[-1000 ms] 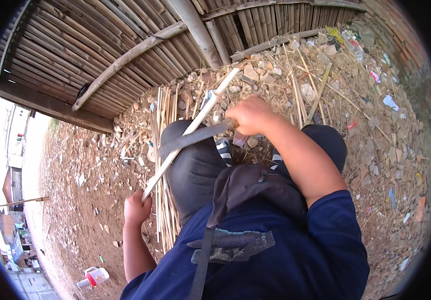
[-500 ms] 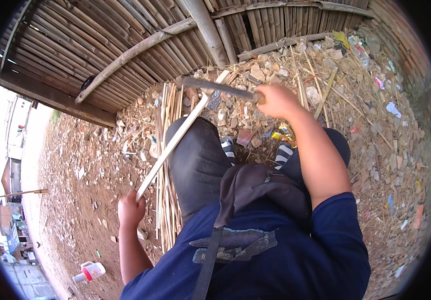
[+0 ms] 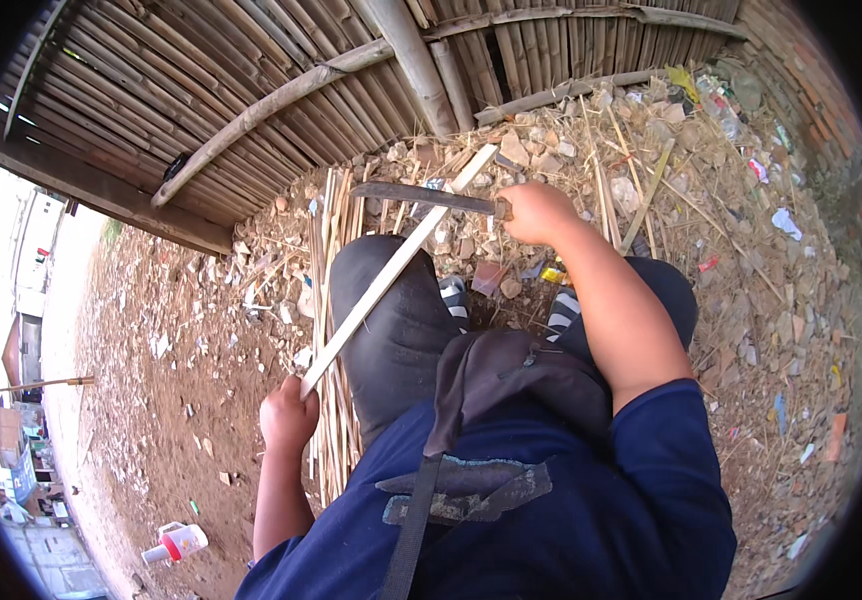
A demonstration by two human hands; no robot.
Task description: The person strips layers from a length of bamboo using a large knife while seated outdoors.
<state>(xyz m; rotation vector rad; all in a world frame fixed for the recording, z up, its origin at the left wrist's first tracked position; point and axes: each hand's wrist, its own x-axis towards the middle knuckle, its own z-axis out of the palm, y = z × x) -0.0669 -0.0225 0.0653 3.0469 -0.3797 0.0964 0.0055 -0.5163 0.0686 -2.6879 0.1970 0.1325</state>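
My left hand [image 3: 289, 412] grips the near end of a long pale bamboo strip [image 3: 391, 272] that runs diagonally up across my left knee [image 3: 381, 290] toward the rubble. My right hand [image 3: 536, 212] is closed on the handle of a dark long-bladed knife [image 3: 421, 193]. The blade points left and lies across the strip near its far end. A bundle of thin bamboo strips [image 3: 329, 300] lies on the ground beside my left leg. I am seated, with dark trousers and striped socks showing.
A bamboo slat fence [image 3: 281, 90] with a thick pole [image 3: 406, 50] stands ahead. Stone rubble, straw and litter [image 3: 741, 220] cover the ground to the right. A white bottle with a red band [image 3: 179, 542] lies on the dirt at lower left.
My right hand has lifted the knife from my knee up toward the strip's far end. The blade now lies nearly level. The left hand has kept its grip and shifted slightly.
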